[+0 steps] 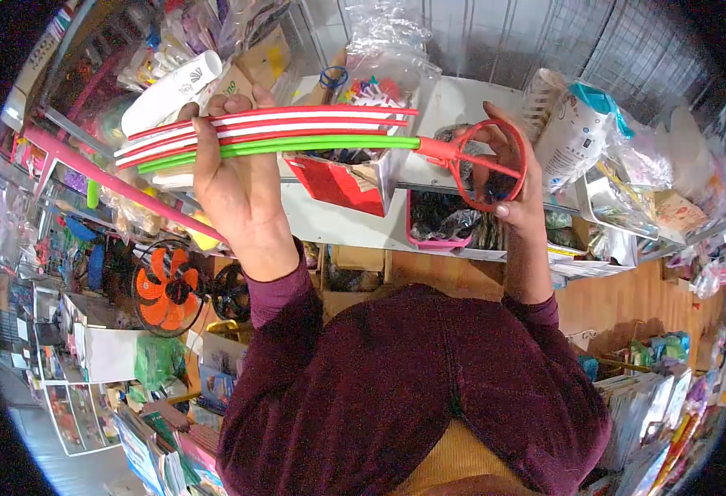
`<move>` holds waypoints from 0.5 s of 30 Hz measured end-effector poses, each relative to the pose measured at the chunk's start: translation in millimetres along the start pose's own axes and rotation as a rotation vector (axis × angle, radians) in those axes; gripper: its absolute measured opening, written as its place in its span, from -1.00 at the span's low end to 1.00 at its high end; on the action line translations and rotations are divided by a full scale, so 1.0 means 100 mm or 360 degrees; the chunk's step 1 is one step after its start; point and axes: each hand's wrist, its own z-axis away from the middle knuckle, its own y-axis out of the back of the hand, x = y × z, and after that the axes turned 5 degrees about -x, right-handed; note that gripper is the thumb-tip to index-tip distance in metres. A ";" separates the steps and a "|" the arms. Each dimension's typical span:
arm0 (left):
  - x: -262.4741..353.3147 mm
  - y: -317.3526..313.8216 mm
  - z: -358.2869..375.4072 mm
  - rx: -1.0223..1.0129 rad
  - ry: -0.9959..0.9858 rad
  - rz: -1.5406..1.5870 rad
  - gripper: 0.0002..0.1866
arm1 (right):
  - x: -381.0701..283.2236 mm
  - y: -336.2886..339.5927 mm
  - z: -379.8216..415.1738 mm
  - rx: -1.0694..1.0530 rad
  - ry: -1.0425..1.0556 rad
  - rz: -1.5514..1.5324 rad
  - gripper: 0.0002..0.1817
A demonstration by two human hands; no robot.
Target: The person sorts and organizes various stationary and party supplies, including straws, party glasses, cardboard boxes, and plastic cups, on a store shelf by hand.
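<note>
My left hand [243, 186] is closed around a bundle of long thin plastic sticks, red and white [313, 122] with green ones [322, 144] lowest. The sticks lie sideways across the palm, their free ends reaching right. A red ring-shaped plastic holder [439, 150] with crossing bars sits at the right end of the green sticks, its narrow socket meeting them. My right hand [516, 178] grips this holder by its ring, thumb below and fingers partly hidden behind it. Both hands are raised over a white shelf.
Behind the sticks, a red-fronted box [334, 183] holds small colourful pieces. A pink basket [437, 241] with dark packets stands right of it. White paper cups in a sleeve [173, 91] lie at left, and a plastic-wrapped pack [578, 136] at right. An orange fan [164, 288] stands lower left.
</note>
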 end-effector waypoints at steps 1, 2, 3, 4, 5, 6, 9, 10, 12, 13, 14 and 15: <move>0.00 -0.01 0.00 -0.0004 -0.0002 0.0002 -0.79 | 0.01 0.00 0.00 -0.0002 0.0008 -0.0023 0.17; -0.01 -0.02 0.01 -0.0029 -0.0010 -0.0021 -0.79 | 0.02 0.01 0.00 -0.0003 0.0012 -0.0021 0.17; -0.01 -0.02 0.02 -0.0052 -0.0019 -0.0044 -0.79 | 0.04 0.01 0.01 -0.0002 -0.0002 -0.0029 0.17; 0.00 -0.03 0.02 -0.0050 -0.0020 -0.0043 -0.79 | 0.04 0.02 0.01 -0.0002 -0.0020 -0.0038 0.17; 0.00 -0.05 0.03 -0.0092 -0.0038 -0.0079 -0.79 | 0.04 0.01 0.01 -0.0004 -0.0023 -0.0037 0.17; 0.02 -0.08 0.05 -0.0132 -0.0054 -0.0116 -0.79 | 0.03 -0.01 0.01 0.0016 -0.0008 0.0005 0.17; 0.02 -0.20 0.09 -0.0138 -0.0159 -0.0238 -0.81 | 0.03 0.00 0.02 0.0014 0.0010 0.0110 0.16; 0.03 -0.18 0.09 -0.0260 -0.0161 -0.0356 -0.78 | 0.03 0.01 0.03 -0.0007 0.0019 0.0170 0.16; -0.03 -0.22 0.13 -0.0275 -0.0140 -0.0319 -0.80 | 0.03 -0.03 0.04 -0.0036 0.0016 0.0187 0.16; -0.06 -0.24 0.14 -0.0276 -0.0099 -0.0268 -0.80 | 0.03 -0.04 0.05 -0.0064 0.0023 0.0205 0.16; -0.08 -0.24 0.15 -0.0278 -0.0058 -0.0217 -0.81 | 0.03 -0.04 0.05 -0.0067 0.0021 0.0206 0.16; -0.10 -0.24 0.15 -0.0274 -0.0084 -0.0175 -0.82 | 0.03 -0.05 0.05 -0.0065 0.0037 0.0171 0.16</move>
